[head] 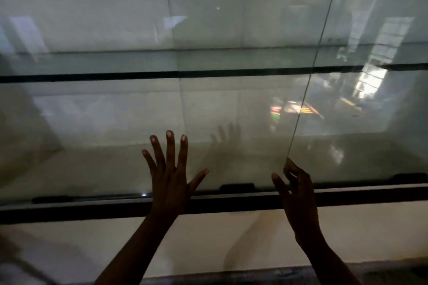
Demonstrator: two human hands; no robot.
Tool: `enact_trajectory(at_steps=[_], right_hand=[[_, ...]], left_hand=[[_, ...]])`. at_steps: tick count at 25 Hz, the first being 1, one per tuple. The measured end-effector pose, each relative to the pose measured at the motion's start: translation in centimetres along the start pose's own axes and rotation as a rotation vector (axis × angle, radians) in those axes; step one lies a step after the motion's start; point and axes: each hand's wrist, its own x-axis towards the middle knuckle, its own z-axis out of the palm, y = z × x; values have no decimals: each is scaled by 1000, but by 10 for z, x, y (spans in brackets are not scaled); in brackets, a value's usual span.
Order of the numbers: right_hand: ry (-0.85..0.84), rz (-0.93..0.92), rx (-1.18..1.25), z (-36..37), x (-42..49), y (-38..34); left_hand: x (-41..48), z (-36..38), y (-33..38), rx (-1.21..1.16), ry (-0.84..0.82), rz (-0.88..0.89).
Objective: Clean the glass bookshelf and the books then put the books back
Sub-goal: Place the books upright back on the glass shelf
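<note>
The glass bookshelf fills the view, and its sliding glass door [231, 104] stands in front of me. My left hand [170, 171] lies flat on the pane with its fingers spread wide. My right hand [294, 183] is at the door's right edge [301, 111], its fingers curled round that edge low down. A glass shelf board [139, 75] crosses the inside at mid height. No books show on the shelves; only faint colourful reflections [294, 109] appear in the glass at the right.
A dark bottom track [92, 211] with black door handles [237, 187] runs along the base of the glass. Below it is a pale cabinet front [69, 245]. A second pane [375, 76] continues to the right.
</note>
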Motion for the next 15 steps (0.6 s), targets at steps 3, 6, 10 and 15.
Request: enact_trajectory(at_steps=[3, 6, 10, 15], right_hand=[[-69, -31, -34, 24, -12, -6], [-122, -51, -59, 45, -20, -12], [-204, -79, -23, 66, -31, -19], [-273, -54, 27, 72, -34, -21]], left_hand=[[-5, -6, -33, 44, -32, -16], [-8, -13, -60, 69, -70, -47], [-13, -20, -89, 68, -117, -74], [-15, -35, -85, -58, -129, -119]])
